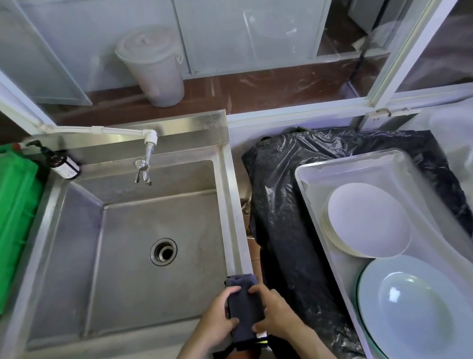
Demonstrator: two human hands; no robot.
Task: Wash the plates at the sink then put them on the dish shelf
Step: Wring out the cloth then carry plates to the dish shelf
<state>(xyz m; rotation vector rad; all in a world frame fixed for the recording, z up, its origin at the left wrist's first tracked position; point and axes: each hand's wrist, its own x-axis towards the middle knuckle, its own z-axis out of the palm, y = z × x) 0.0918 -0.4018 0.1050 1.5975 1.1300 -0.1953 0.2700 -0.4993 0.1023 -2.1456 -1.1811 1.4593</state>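
Here, my left hand (217, 312) and right hand (272, 309) both grip a dark cloth (245, 307); the plates (369, 219) lie to my right, nearer the right hand.

Both forearms are bare to the frame's edge, and neither left hand (217, 314) nor right hand (272, 309) wears anything.

White plates (369, 219) stacked in tray (317, 201)
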